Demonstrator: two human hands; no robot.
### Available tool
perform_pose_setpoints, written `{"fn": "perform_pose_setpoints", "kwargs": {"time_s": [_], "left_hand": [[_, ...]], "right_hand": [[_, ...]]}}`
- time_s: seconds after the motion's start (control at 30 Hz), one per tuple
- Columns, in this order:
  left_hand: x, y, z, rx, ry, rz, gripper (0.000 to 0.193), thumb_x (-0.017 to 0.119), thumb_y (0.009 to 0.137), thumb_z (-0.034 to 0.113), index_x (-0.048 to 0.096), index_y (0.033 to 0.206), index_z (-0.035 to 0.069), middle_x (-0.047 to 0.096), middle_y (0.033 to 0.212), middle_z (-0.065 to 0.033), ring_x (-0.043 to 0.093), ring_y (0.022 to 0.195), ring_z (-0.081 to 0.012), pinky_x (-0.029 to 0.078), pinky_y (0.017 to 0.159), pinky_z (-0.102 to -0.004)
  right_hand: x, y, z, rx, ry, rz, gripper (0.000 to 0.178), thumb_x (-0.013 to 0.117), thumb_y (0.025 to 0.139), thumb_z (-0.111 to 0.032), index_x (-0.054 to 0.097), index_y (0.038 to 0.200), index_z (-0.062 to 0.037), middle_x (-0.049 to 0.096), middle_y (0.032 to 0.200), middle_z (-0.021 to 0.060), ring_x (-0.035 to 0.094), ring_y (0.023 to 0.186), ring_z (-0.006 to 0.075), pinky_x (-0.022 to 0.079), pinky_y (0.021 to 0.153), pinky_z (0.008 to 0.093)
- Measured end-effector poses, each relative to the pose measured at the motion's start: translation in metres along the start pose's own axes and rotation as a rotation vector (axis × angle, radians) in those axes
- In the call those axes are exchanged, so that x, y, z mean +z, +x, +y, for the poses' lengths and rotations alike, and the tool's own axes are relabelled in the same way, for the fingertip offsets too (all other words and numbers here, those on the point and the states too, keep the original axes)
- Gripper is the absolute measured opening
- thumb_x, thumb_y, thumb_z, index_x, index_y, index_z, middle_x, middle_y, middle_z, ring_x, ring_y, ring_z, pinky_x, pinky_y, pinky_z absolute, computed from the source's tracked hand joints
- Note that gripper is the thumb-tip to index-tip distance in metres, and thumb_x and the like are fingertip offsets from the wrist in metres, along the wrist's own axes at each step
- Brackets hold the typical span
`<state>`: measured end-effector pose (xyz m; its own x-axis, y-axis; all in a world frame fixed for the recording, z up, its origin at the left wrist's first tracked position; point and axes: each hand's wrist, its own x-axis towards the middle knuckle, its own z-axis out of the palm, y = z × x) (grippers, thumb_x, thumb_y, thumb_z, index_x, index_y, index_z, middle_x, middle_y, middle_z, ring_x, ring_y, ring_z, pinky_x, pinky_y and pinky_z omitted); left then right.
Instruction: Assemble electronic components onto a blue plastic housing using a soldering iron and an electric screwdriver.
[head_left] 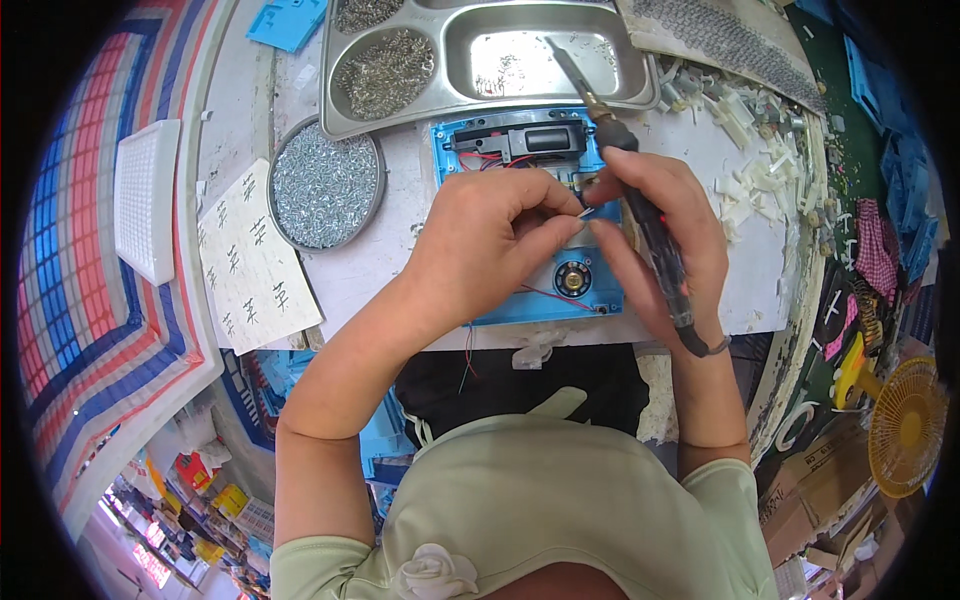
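Off to my left I see a round metal dish (325, 186) heaped with small silver screws, resting on the white tabletop (375, 270). Just beside it lies a paper sheet (255, 262) with handwritten marks. Above sits a steel compartment tray (480, 55), its left pockets holding more metal bits. A white gridded tray (147, 198) rests on striped woven cloth (90, 260). White plastic scraps (745, 130) litter the right side, and a yellow fan (905, 425) stands lower right.
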<state>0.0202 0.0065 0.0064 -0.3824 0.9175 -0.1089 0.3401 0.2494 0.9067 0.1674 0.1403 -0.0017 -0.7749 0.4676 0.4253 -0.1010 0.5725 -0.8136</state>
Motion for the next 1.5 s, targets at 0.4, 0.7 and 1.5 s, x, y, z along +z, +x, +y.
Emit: {"fn": "perform_pose_setpoints", "kwargs": {"time_s": [0.4,0.7,1.5], "left_hand": [[0.000,0.000,-0.001,-0.004,-0.013,-0.018,0.006,0.073,0.090,0.003,0.071,0.094,-0.001,0.067,0.074,0.0000,0.058,0.067,-0.0035,0.048,0.060,-0.0224],[0.002,0.000,-0.003,0.028,-0.064,-0.013,0.007,0.072,0.089,0.002,0.071,0.096,0.000,0.066,0.082,-0.0036,0.060,0.072,-0.0083,0.049,0.065,-0.0246],[0.001,-0.008,-0.012,0.387,0.280,-0.039,0.020,0.076,0.072,-0.002,0.064,0.086,0.005,0.060,0.098,-0.0072,0.064,0.085,-0.0261,0.053,0.072,-0.0335]], "right_hand": [[0.010,-0.003,0.003,-0.007,0.003,0.089,0.055,0.073,0.076,0.013,0.066,0.127,-0.0065,0.064,0.106,0.0118,0.067,0.083,0.0189,0.055,0.072,0.0291],[0.001,-0.021,-0.002,-0.056,-0.157,0.058,0.051,0.079,0.074,0.008,0.068,0.122,-0.0052,0.067,0.102,0.0139,0.067,0.090,0.0249,0.055,0.082,0.0328],[-0.058,-0.043,0.000,-0.019,0.171,-0.169,0.022,0.071,0.070,-0.010,0.066,0.090,-0.0024,0.054,0.061,0.0018,0.043,0.050,0.0194,0.042,0.067,0.0368]]}}
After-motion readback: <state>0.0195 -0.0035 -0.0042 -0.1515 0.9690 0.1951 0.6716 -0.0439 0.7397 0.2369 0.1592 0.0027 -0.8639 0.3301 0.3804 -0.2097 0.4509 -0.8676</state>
